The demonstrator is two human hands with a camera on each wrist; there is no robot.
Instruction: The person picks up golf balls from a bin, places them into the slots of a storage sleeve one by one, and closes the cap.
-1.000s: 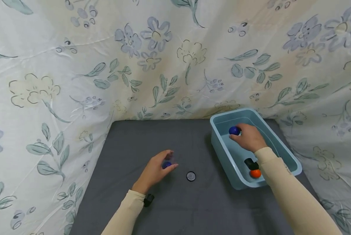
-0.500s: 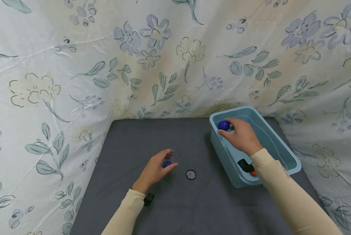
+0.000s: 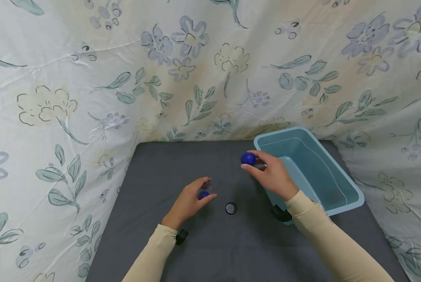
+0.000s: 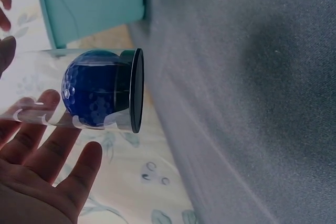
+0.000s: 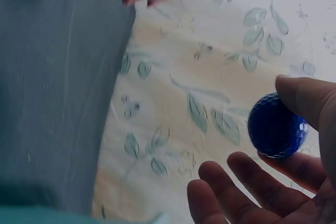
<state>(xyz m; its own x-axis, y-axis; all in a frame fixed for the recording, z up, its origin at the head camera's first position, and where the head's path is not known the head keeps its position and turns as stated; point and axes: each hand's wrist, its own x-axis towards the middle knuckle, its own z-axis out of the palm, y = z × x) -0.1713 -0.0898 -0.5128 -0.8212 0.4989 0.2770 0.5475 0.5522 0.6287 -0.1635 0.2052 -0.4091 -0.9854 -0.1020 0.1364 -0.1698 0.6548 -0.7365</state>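
My left hand (image 3: 186, 201) grips a clear plastic tube (image 4: 39, 111) with a black end cap (image 4: 137, 91). Inside the tube, a dimpled blue golf ball (image 4: 92, 87) rests against that cap. The tube stands upright, its capped end toward the grey cloth. My right hand (image 3: 275, 178) pinches a second blue golf ball (image 3: 248, 158) between thumb and fingertips, held over the table to the left of the bin. A round black lid (image 3: 231, 208) lies on the cloth just right of my left hand.
A light blue plastic bin (image 3: 356, 199) stands at the right of the grey-covered table (image 3: 182, 160); my right forearm crosses its near side. Behind and beside the table hangs a floral cloth (image 3: 203, 58).
My right hand has lifted the golf ball out of the bin and moved left past its rim toward my left hand. The left hand and tube have stayed in place.
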